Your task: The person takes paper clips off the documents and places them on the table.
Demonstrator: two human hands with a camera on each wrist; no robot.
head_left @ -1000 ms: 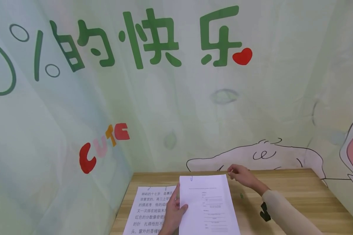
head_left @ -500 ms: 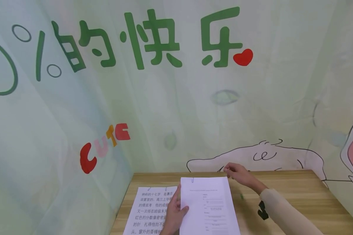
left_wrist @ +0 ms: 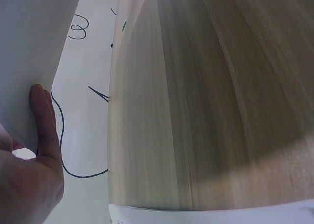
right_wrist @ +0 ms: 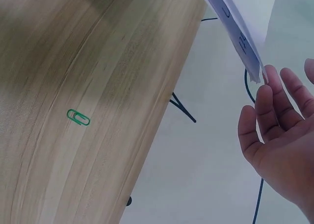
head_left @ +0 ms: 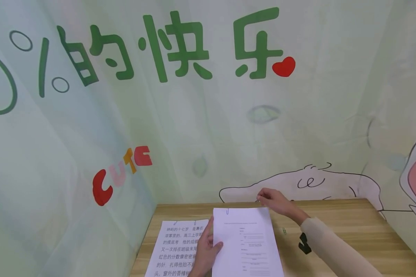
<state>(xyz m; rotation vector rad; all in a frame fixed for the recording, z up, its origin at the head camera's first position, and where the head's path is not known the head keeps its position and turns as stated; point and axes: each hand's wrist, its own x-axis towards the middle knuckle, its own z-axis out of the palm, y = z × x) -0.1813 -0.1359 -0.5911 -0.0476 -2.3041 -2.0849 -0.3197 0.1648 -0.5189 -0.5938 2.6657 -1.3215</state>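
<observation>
Above the table (head_left: 353, 231), left hand (head_left: 204, 251) pinching papers (head_left: 240, 236), right hand (right_wrist: 284, 140) near, grip unclear, underside print (right_wrist: 242, 41) only in right-wrist view

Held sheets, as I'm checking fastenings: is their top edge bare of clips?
No, the sheets bear a paper clip at the top edge.

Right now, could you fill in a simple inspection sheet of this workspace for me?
Surface: wood-grain tabletop
Job's things: printed sheets with a top-edge clip; Chinese-text page left of them
Clutter: green paper clip lying on the tabletop
Grips: left hand holds the printed sheets' left edge; right hand near their top right corner, whether pinching anything unclear
Cables: nothing seen
Surroundings: curtain backdrop with green Chinese characters
</observation>
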